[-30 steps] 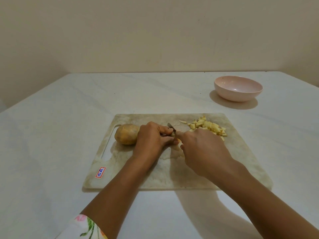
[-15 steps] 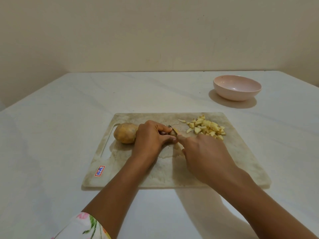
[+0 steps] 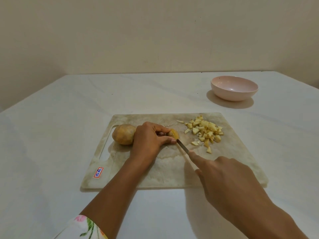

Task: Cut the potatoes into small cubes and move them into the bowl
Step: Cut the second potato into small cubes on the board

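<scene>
1. Plainly this is mid-cut: the left hand (image 3: 148,137) has its grip curled over a potato piece (image 3: 174,133), fingertips tucked back and thumb pressed low beside it. I judge this is to pin the piece down and keep the fingers clear of the edge.
2. The right hand (image 3: 229,183) has its grip closed on the knife (image 3: 183,147). The handle is hidden under the palm, and the forefinger lies straight along the back of the blade, probably to steady and aim it. The blade tip sits at the near side of the held piece, just beside the left thumb.
3. A whole potato (image 3: 123,134) lies on the cutting board (image 3: 172,175), touching the back of the left hand. It seems parked there within reach for its turn.
4. The cubes (image 3: 205,130) are heaped at the board's far right, on the knife side and apart from the cutting spot.
5. The bowl (image 3: 233,88) stands on the table (image 3: 51,135) beyond the board's far right corner, well apart from it. No potato shows inside, so the moving step looks not yet begun.
6. Writing: a sticker (image 3: 98,172) on the board's near left corner, red-framed with blue characters turned sideways, seems to read "10 A". I see no brand anywhere.
</scene>
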